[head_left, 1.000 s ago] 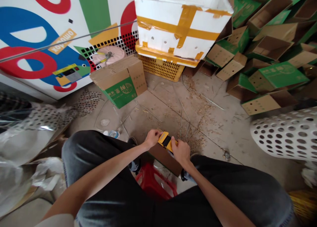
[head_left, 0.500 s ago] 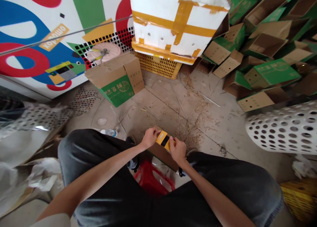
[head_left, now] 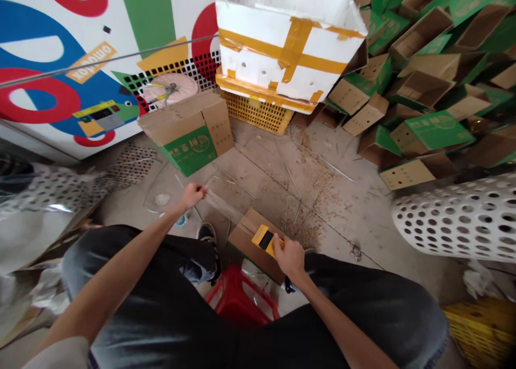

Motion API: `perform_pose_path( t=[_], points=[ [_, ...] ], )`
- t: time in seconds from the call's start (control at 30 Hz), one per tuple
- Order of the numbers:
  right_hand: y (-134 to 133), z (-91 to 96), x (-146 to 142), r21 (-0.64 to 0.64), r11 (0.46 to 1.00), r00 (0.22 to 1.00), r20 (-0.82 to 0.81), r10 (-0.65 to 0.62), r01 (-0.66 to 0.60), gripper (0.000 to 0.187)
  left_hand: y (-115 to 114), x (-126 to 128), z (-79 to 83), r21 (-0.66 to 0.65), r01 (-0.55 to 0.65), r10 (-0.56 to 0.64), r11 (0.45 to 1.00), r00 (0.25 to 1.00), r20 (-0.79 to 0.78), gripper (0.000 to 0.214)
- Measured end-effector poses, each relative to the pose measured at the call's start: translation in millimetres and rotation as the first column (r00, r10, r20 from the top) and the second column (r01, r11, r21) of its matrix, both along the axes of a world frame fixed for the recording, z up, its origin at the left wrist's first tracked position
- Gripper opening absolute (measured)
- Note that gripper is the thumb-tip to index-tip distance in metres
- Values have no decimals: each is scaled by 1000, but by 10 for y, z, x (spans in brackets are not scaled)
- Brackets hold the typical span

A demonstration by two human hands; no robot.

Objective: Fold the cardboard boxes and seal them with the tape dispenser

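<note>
A brown cardboard box stands between my knees, its top facing up. On that top rests a yellow and black tape dispenser, and my right hand is closed around its near end. My left hand is out to the left past the box, fingers pinched on the free end of a clear tape strip. The strip runs taut from those fingers back toward the dispenser over the box's far left edge.
A red plastic stool is below me. Ahead stand a green and brown carton and a white foam box on a yellow crate. Many cartons pile up at right, beside a perforated white basket.
My left hand has moved left, away from the dispenser, drawing out a length of clear tape. My right hand stays on the dispenser at the box top. More of the box now shows.
</note>
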State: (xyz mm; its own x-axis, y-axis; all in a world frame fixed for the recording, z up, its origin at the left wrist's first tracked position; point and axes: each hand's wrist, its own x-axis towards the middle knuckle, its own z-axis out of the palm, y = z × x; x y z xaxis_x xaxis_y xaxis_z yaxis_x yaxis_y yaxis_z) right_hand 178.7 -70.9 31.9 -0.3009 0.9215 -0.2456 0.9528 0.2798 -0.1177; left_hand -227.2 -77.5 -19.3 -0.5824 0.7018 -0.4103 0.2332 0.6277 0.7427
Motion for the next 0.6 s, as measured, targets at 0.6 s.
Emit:
perform_pose_path(
  t=[0.6],
  points=[
    [5, -191, -64, 45, 997, 998, 32, 54, -56, 54, 276, 1059, -1424, -463, -54, -17, 885, 989, -147, 61]
  ],
)
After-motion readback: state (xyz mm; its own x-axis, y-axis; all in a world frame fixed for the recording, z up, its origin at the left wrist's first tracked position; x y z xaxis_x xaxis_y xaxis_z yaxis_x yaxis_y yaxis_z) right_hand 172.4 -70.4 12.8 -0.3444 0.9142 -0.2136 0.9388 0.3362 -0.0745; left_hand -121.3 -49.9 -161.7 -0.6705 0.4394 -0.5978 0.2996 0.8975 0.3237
